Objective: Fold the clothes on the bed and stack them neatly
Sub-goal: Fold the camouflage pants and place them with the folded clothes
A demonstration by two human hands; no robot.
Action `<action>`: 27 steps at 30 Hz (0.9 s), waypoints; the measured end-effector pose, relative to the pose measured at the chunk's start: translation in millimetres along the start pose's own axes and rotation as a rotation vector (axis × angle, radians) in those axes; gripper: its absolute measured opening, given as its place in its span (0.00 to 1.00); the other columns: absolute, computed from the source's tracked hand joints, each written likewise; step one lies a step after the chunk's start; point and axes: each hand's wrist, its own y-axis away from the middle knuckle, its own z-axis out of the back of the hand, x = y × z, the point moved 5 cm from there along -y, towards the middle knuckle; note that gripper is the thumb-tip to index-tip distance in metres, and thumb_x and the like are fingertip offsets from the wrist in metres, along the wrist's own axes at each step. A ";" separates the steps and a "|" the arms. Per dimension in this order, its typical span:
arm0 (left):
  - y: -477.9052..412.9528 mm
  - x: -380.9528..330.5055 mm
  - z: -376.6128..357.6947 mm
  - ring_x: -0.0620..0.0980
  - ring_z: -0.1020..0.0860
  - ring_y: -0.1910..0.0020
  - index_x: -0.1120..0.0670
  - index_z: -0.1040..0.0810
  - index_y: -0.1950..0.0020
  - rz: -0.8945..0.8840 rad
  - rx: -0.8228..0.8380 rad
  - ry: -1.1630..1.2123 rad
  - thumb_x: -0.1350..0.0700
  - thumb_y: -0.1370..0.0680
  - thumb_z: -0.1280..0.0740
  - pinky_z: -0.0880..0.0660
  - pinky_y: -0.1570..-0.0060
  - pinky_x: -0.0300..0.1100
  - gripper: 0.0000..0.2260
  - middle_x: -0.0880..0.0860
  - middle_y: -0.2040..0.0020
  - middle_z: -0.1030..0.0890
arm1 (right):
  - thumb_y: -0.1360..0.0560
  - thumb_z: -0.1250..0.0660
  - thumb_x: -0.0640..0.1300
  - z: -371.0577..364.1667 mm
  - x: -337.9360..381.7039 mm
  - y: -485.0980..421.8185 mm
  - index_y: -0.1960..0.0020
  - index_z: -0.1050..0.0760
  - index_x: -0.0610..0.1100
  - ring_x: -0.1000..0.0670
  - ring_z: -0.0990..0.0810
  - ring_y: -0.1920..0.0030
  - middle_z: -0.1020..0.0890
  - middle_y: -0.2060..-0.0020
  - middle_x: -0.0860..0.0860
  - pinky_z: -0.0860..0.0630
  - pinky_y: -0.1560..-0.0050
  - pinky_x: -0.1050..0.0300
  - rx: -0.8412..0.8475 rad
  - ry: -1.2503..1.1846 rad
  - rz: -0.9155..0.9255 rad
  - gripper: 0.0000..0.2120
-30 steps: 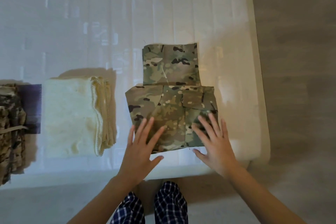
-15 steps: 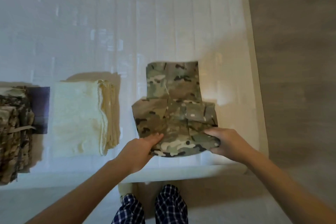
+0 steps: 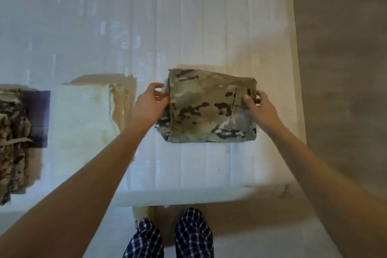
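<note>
A camouflage garment [image 3: 209, 109] lies folded into a compact rectangle on the white bed [image 3: 188, 27], near its right side. My left hand [image 3: 149, 103] pinches the garment's left edge, thumb over the top layer. At the right edge my right hand [image 3: 259, 107] grips the fabric, fingers curled onto the folded layer. A folded cream garment [image 3: 83, 123] lies to the left. Further left sit a dark purple folded piece [image 3: 38, 117] and a pile of camouflage clothing [image 3: 12, 142].
The bed's near edge [image 3: 188, 195] runs across below the garment, and its right edge [image 3: 299, 90] meets a grey-brown floor [image 3: 345, 69]. My legs in blue checked trousers [image 3: 169, 236] stand at the bed's foot.
Both hands lifted the garment's near half and folded it away over the far part. The garment has gone from a T shape to one rectangle, and my hands now hold its sides.
</note>
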 end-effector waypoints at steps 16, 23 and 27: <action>66.6 42.4 -73.1 0.54 0.22 0.46 0.56 0.25 0.38 0.253 0.009 0.175 0.49 0.25 0.32 0.24 0.44 0.48 0.19 0.54 0.44 0.20 | 0.38 0.23 0.52 -121.8 -38.0 69.7 0.36 0.29 0.41 0.47 0.21 0.45 0.20 0.45 0.45 0.22 0.47 0.53 0.008 -1.249 -0.643 0.34; 122.4 66.8 -14.5 0.43 0.31 0.39 0.52 0.28 0.35 0.013 -0.189 0.029 0.56 0.24 0.31 0.37 0.38 0.38 0.18 0.46 0.39 0.29 | 0.31 0.25 0.43 -81.1 -54.1 50.5 0.44 0.25 0.42 0.47 0.19 0.51 0.18 0.50 0.46 0.22 0.60 0.53 0.016 -1.067 -0.644 0.18; 121.5 119.7 76.3 0.57 0.33 0.33 0.59 0.30 0.32 0.101 -0.435 -0.135 0.57 0.26 0.29 0.38 0.32 0.49 0.24 0.59 0.33 0.30 | 0.29 0.29 0.40 -82.6 -62.9 76.3 0.43 0.25 0.44 0.47 0.20 0.48 0.18 0.50 0.46 0.23 0.54 0.51 0.085 -1.057 -0.644 0.15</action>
